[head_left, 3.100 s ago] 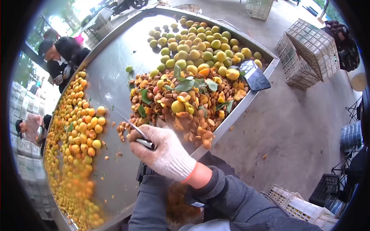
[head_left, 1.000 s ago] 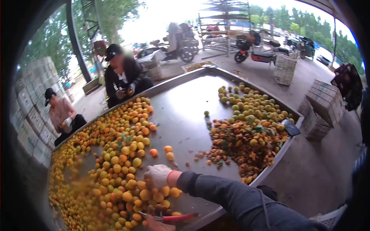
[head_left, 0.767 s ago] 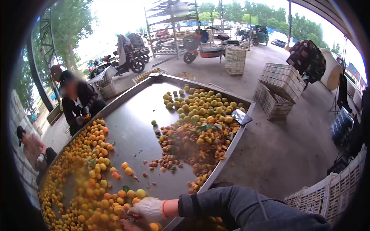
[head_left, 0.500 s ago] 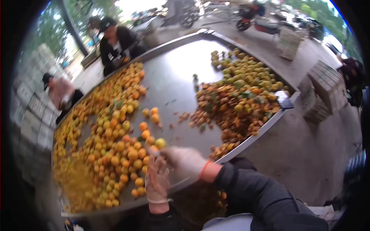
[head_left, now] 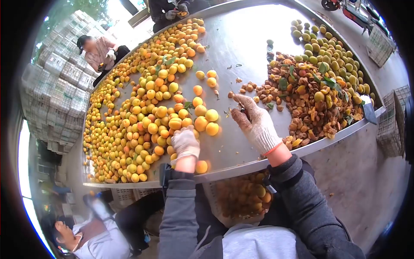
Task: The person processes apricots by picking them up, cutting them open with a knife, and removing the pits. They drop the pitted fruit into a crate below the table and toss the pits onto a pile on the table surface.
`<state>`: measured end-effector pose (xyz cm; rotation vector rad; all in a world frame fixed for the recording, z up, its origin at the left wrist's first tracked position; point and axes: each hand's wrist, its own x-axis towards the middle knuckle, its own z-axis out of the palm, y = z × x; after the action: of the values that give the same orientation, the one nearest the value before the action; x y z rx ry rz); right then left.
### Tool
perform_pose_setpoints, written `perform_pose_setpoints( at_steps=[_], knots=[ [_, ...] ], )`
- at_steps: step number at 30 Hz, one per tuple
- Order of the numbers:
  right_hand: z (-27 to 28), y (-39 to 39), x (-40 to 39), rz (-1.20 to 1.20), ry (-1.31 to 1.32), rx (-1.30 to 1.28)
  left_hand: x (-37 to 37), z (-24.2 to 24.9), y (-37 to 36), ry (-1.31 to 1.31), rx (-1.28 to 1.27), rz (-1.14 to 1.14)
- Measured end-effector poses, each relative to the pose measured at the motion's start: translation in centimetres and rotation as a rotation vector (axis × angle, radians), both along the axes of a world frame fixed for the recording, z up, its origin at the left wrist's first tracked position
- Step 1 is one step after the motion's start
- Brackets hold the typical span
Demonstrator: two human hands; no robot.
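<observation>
My left hand (head_left: 186,143), in a pale glove, is at the near edge of a broad pile of yellow-orange apricots (head_left: 148,118). Its fingers curl down among the fruit, and what they grip, if anything, is hidden. To the right, my right hand (head_left: 258,125) is raised over the metal table (head_left: 228,149), thumb and forefinger apart; its glove is stained brown at the fingers. By the forefinger's tip is a small brown piece (head_left: 231,94), perhaps a pit. Beyond lies a heap of brown pits and split fruit (head_left: 308,103), with greener fruit (head_left: 330,54) behind.
A raised rim (head_left: 319,146) borders the table. Below it, in front of me, a crate holds more fruit (head_left: 243,194). A dark-handled blade (head_left: 369,110) lies at the right corner. Co-workers sit at left (head_left: 101,54) and near left (head_left: 97,233). Stacked crates (head_left: 58,99) stand behind.
My hands, together before, have separated: the left is on the apricots, the right has moved right toward the brown heap. My view has tilted down and turned left.
</observation>
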<state>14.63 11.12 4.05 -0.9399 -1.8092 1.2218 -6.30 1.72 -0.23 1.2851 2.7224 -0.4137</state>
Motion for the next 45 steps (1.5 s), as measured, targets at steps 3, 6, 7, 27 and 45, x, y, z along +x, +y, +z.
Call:
perform_pose_setpoints(
  at_steps=[3, 6, 7, 27, 45],
  knots=[
    [0.2, -0.2, -0.1, 0.000, -0.023, -0.037, 0.5, 0.4, 0.0, 0.032, 0.052, -0.102],
    [1.4, -0.2, -0.4, 0.052, 0.017, -0.292, 1.8, 3.3, -1.9, -0.736, 0.692, 0.166],
    [1.0, -0.3, -0.7, 0.053, 0.018, -0.287, 1.5, 3.0, -2.6, -1.139, 0.956, 0.155],
    [-0.6, -5.8, -4.7, 0.473, -0.112, -0.120, 2.7, 2.9, -5.4, -1.269, 1.306, -0.165],
    [-4.6, -4.6, -5.0, 0.399, -0.016, -0.141, 5.3, 3.1, -4.5, -0.902, 1.322, -0.193]
  ],
)
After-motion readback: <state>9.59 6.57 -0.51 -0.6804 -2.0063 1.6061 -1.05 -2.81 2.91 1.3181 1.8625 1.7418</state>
